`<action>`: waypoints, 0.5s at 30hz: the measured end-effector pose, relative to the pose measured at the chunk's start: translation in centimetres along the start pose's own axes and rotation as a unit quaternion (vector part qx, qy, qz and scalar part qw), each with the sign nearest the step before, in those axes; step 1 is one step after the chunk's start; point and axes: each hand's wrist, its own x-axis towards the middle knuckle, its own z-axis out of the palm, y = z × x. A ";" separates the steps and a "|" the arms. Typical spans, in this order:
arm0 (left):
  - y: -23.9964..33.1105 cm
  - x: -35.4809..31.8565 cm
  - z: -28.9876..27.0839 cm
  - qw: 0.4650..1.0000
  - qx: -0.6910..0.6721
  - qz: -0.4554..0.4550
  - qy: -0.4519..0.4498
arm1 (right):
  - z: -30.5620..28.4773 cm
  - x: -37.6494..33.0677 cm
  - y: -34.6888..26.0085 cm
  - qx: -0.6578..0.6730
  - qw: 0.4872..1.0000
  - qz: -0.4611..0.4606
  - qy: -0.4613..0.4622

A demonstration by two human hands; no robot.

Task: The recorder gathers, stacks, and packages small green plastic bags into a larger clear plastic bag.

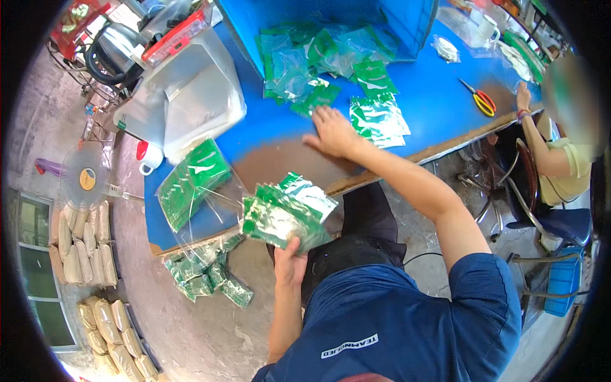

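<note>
Closest in, the left hand (289, 264) is closed around the lower end of a fanned stack of green and clear packets (286, 213), held up in front of the body, just off the near edge of the blue table (433, 95). Below and to the left of that stack, a clear bag of more green packets (207, 270) hangs off the table edge, some of them spilling toward the concrete floor (210, 337). On the table corner above it lies another clear bag filled with green packets (191, 181). Further out, the right arm stretches across the worn brown patch (280, 162) of the tabletop, and the right hand (332, 130) lies flat with fingers spread, palm down, gripping nothing, its fingertips at the near edge of a loose heap of green packets (318, 57). Just to the right of that hand sits a small neat pile of packets (379, 120). The heap runs back into an open blue box (394, 22) standing at the far side of the table. To the left of the heap stands a large clear plastic container (191, 95), with a small white bottle with a red cap (147, 156) beside its near corner. Far right on the table lie scissors with red and yellow handles (480, 99), and beyond them another person (560, 153) sits at the table's right end with a hand on its edge.
</note>
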 end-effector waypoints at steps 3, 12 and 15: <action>2.1 -3.0 0.6 0.988 0.083 0.115 -0.055 | -1.5 -4.2 -3.9 0.062 0.994 -0.092 0.000; 2.4 -0.2 -3.2 0.991 -0.019 -0.003 -0.134 | -4.5 -8.9 -8.6 0.315 0.947 0.022 0.063; 1.2 1.0 -2.9 0.980 -0.081 -0.052 -0.175 | -4.7 -9.7 -9.2 0.651 0.704 0.284 -0.008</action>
